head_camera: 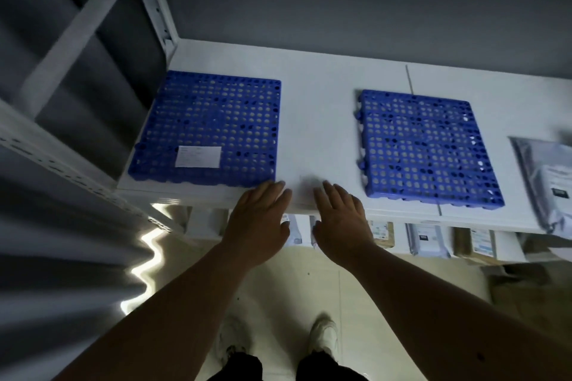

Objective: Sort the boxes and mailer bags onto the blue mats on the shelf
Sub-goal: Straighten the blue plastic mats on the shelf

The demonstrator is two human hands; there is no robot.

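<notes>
Two blue perforated mats lie on the white shelf (318,120). The left mat (210,124) carries a small white label near its front edge. The right mat (427,148) has nothing on it. My left hand (260,219) and my right hand (340,219) hover palm down over the shelf's front edge, between the two mats, fingers spread and holding nothing. A grey mailer bag (548,182) lies on the shelf at the far right, cut off by the frame edge.
On a lower shelf, below the front edge, stand several parcels: brown boxes (382,233) and grey mailer bags (428,240). A white metal shelf upright (154,0) rises at the left. The pale tiled floor (309,288) and my shoes show below.
</notes>
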